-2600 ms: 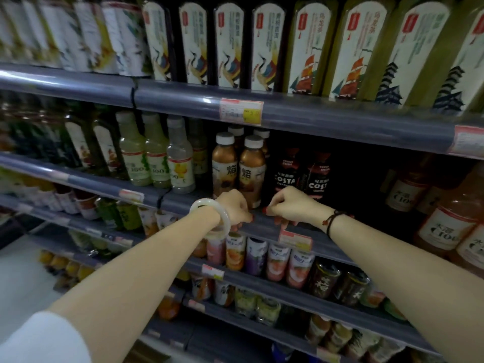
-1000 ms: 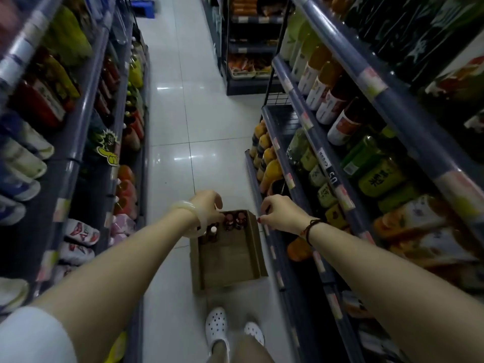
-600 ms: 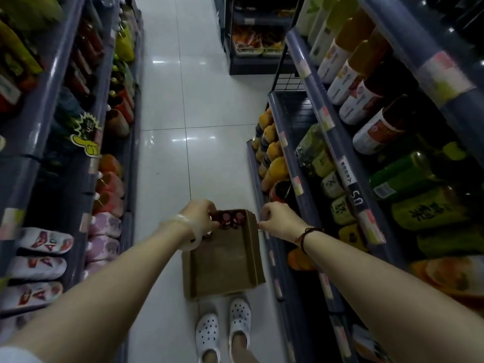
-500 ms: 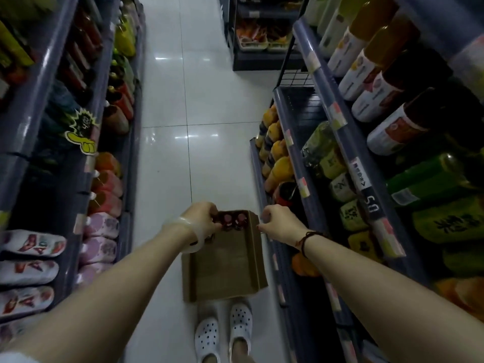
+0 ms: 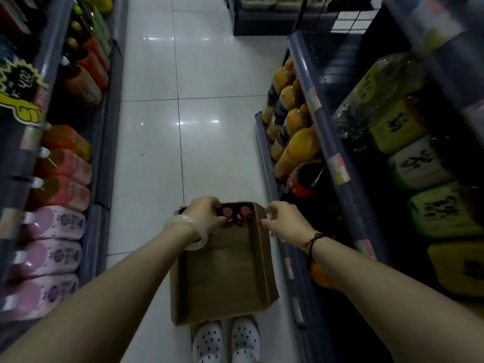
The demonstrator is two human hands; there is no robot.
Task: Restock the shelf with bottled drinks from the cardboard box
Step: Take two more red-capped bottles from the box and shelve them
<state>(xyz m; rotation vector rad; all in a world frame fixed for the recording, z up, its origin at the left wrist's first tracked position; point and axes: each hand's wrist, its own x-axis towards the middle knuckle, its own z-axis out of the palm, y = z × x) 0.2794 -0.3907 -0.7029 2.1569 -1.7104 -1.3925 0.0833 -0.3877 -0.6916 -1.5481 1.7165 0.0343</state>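
Observation:
An open cardboard box (image 5: 225,273) lies on the aisle floor in front of my feet. Two dark bottles with red caps (image 5: 237,215) stand at its far end; the rest of the box floor is bare. My left hand (image 5: 205,212) reaches into the far left corner, fingers curled beside the left bottle; whether it grips it is unclear. My right hand (image 5: 281,220) hovers over the box's right wall with fingers loosely apart, holding nothing. The shelf (image 5: 337,163) with bottled drinks rises on the right.
A second shelf (image 5: 52,163) of pink and orange bottles lines the left. Orange juice bottles (image 5: 290,132) and a cola bottle (image 5: 305,179) sit on the right bottom shelf. White tiled floor (image 5: 183,87) runs ahead. My white clogs (image 5: 225,341) stand behind the box.
I turned from the shelf to look down the aisle at the box. Both hands have lowered toward its far end, the left reaching the bottles.

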